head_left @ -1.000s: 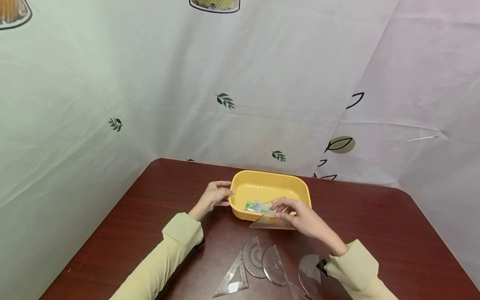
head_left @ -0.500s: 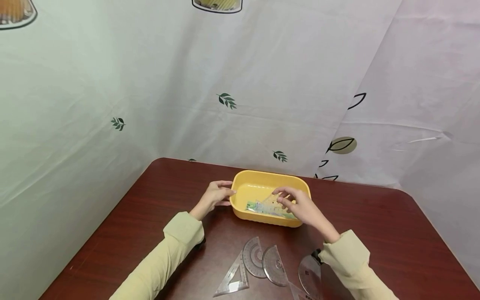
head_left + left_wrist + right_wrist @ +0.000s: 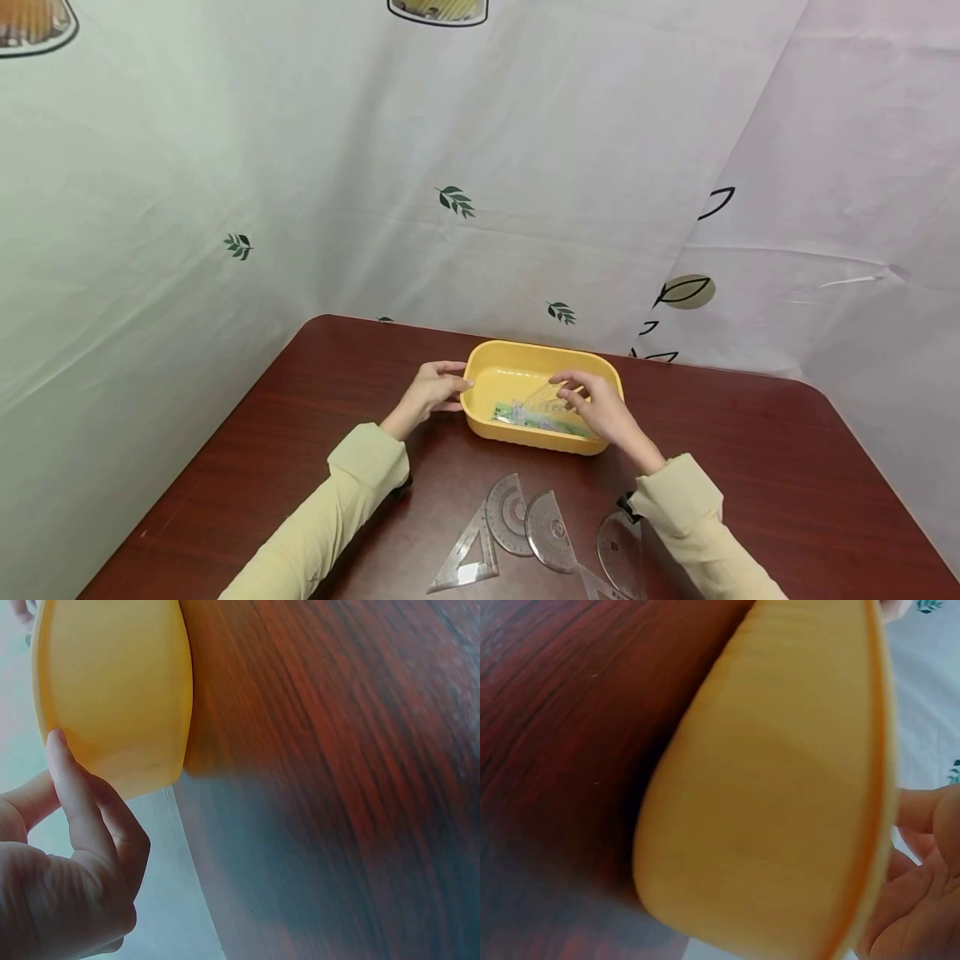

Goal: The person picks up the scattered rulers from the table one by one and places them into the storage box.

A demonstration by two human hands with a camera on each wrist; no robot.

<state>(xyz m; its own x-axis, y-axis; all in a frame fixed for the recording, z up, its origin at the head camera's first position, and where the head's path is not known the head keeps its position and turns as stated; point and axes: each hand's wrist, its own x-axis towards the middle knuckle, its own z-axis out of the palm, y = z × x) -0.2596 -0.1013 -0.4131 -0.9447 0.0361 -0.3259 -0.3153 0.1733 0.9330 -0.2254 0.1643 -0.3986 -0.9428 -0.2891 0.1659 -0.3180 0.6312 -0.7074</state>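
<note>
In the head view my left hand [image 3: 433, 388] grips the left end of a yellow plastic basin [image 3: 480, 429], thumb on the rim and the other fingers outside. The left wrist view has one fingertip [image 3: 57, 739] on that rim. Over the basin's right side my right hand [image 3: 598, 407] pinches a clear set square [image 3: 543, 397] between thumb and fingers; its lower part overlaps the pieces inside. Green-marked clear rulers [image 3: 517, 414] lie on the basin floor. In the right wrist view the basin wall [image 3: 765, 795] hides the fingertips of my right hand [image 3: 922, 892].
Nearer on the dark red table [image 3: 750, 467] lie a clear set square [image 3: 467, 557], two clear protractors side by side, and another protractor [image 3: 618, 554] with a set square corner next to it. A white patterned cloth [image 3: 525, 167] hangs behind the table.
My right hand has moved from over the front rim into the space above the basin, bringing the set square inside it. My left hand stays on the basin's left end.
</note>
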